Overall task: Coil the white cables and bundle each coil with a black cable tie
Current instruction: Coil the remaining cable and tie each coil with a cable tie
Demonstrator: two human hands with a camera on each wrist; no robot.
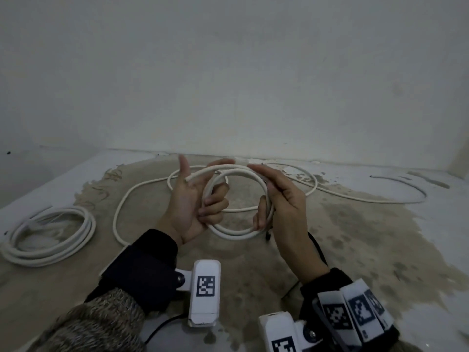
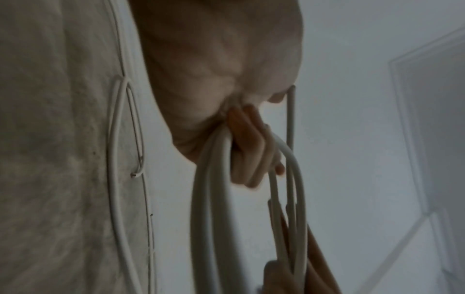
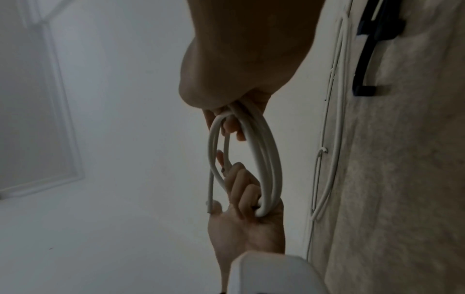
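A small coil of white cable (image 1: pixel 236 234) hangs in the air between both hands above the floor. My left hand (image 1: pixel 193 199) grips its left side with curled fingers (image 2: pixel 251 159), thumb pointing up. My right hand (image 1: pixel 281 199) holds the right side, its lower fingers (image 3: pixel 226 125) curled round the strands and its index finger stretched along the top. The coil (image 3: pixel 273 159) has a few turns, and a free cable end (image 3: pixel 210 199) sticks out near the left palm (image 3: pixel 246 228). A small black piece (image 1: pixel 267 235) dangles under my right hand; I cannot tell what it is.
A second white coil (image 1: pixel 90 229) lies on the floor at the left. Loose white cable (image 1: pixel 118 212) loops across the stained floor behind my hands and trails off right (image 1: pixel 355 197). A wall rises close behind. A dark object (image 3: pixel 370 59) lies on the floor.
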